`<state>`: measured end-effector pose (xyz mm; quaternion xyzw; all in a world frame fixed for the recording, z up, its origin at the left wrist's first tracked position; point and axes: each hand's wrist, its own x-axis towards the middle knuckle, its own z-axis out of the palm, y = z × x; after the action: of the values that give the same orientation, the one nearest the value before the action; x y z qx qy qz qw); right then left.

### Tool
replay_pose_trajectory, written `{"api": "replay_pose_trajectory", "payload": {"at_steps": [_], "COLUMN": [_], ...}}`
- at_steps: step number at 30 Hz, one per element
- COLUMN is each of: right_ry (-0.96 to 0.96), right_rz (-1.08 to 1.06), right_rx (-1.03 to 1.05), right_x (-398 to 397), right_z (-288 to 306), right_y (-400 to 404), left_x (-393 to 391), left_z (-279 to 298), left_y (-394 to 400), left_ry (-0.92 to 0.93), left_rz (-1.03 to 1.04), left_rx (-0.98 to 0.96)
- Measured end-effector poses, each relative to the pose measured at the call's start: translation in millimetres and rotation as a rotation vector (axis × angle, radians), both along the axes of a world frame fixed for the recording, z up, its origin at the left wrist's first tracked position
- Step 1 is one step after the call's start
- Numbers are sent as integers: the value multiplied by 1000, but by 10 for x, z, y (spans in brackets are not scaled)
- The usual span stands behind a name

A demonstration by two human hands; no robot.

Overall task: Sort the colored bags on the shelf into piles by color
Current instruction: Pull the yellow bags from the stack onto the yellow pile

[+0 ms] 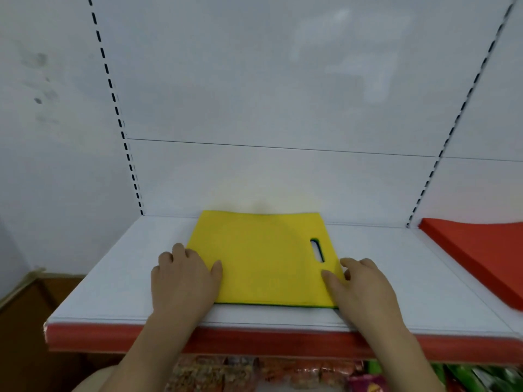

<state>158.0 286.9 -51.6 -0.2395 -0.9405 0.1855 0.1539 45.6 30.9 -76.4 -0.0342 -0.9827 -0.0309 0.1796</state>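
A yellow bag point(263, 258) lies flat on the white shelf point(119, 281), its slot handle toward the right. A thin green edge point(277, 305) shows under its near side, so it seems to sit on top of at least one green bag; how many lie beneath cannot be told.

The left hand point(182, 274) rests on the bag's left edge, fingers loosely bent over the side and thumb lying on the yellow face. The right hand point(358, 281) sits at the right edge near the handle, thumb on top and fingers bent at the border. Neither plainly pinches the bag; both look placed to square it up or to lift it off the green layer.

A red pile point(478, 256) lies well apart on the next shelf bay to the right, probably the red stack. Below the shelf, packaged goods point(254, 372) show only in blur.
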Motion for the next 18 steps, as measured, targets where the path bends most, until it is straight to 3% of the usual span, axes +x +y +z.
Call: {"api": "replay_pose_trajectory", "payload": {"at_steps": [10,18], "right_ry": [78,234], "right_rz": [-69,-124], "right_rx": [-115,-21], "right_x": [-57,-34], "right_z": [0,-51], "right_y": [11,-12], "left_x": [44,77], "left_z": [12,-55], "left_y": [56,88], "left_ry": [-26,162], "left_rz": [90,-97], "left_rx": [2,-19]}}
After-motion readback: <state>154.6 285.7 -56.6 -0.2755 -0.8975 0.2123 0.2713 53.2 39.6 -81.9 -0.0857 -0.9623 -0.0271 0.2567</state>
